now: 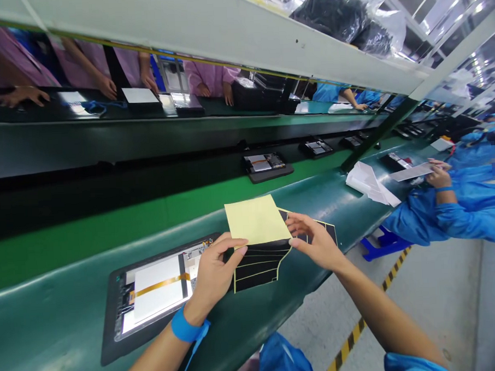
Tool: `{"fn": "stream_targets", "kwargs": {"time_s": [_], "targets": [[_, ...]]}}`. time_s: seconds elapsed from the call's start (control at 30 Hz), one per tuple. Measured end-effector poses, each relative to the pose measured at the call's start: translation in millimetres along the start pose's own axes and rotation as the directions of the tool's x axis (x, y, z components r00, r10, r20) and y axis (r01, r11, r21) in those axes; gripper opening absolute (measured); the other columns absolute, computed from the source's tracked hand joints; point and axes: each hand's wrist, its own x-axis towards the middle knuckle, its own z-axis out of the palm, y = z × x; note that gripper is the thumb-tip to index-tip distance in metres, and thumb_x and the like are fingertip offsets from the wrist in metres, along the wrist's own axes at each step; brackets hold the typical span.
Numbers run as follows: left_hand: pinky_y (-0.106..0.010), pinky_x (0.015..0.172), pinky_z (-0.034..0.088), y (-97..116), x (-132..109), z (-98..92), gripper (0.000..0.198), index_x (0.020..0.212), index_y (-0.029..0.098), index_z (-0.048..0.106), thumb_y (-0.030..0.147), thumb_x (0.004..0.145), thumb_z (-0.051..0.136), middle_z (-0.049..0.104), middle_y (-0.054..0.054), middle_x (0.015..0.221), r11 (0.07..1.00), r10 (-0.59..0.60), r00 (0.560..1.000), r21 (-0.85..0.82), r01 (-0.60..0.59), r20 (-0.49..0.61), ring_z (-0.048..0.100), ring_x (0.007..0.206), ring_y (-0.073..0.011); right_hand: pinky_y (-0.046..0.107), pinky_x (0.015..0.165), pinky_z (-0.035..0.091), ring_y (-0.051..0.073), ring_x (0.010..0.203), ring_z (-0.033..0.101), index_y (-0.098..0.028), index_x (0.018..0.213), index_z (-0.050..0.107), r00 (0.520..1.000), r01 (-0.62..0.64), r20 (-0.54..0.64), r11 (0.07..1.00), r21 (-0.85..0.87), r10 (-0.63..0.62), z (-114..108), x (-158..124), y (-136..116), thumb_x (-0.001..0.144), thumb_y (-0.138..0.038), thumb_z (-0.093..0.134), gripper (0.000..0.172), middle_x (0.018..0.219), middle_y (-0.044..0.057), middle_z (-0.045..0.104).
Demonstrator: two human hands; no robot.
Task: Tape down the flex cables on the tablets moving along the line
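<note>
our left hand, strapped at the wrist in blue, is pinching the black sheet above the green bench, just beside an opened tablet. our right hand is pinching the pale yellow liner, which is standing up from that sheet.

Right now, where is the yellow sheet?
Head view, centre: left hand and right hand hold the yellow sheet over the black sheet, right of the tablet.

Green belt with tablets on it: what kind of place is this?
Probably an electronics factory assembly line. Opened tablets lie spaced along a long green belt, and people in matching blue coats work beside it. The left hand and right hand hold a yellow sheet.
</note>
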Motion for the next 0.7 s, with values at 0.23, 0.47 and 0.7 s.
{"fn": "stream_targets", "kwargs": {"time_s": [0.23, 0.47, 0.7], "targets": [[-0.024, 0.057, 0.05, 1, -5, 1.8, 0.03, 0.1, 0.017, 0.08, 0.038, 0.079, 0.074, 0.074, -0.002, 0.067, 0.984, -0.175, 0.984, 0.027, 0.176, -0.039, 0.064, 0.059, -0.0149, 0.027, 0.07, 0.051, 0.012, 0.073, 0.061, -0.028, 0.135, 0.056, 0.979, -0.197, 0.025, 0.914, 0.354, 0.202, 12, -7, -7, 0.085, -0.04, 0.079, 0.056, 0.083, -0.004, 0.066], [-0.027, 0.063, 0.054, 1, -7, -1.3, 0.025, 0.091, 0.018, 0.081, 0.039, 0.077, 0.078, 0.076, -0.005, 0.074, 0.963, -0.254, 0.967, -0.09, 0.252, -0.008, 0.067, 0.065, -0.0166, 0.03, 0.072, 0.055, 0.014, 0.071, 0.061, -0.03, 0.12, 0.066, 0.988, -0.106, -0.073, 0.934, 0.34, 0.138, 17, -10, 2, 0.085, -0.047, 0.078, 0.041, 0.079, -0.003, 0.063], [-0.04, 0.097, 0.054, 0, -4, 5.3, 0.018, 0.081, 0.022, 0.08, 0.039, 0.082, 0.076, 0.071, -0.01, 0.115, 0.995, -0.062, 0.998, -0.082, 0.061, -0.016, 0.067, 0.108, -0.0241, 0.055, 0.11, 0.042, 0.032, 0.133, 0.051, -0.027, 0.128, 0.068, 0.937, 0.322, 0.022, 0.837, -0.442, -0.348, 10, -12, -7, 0.085, -0.045, 0.078, 0.047, 0.141, 0.013, 0.057]]}}
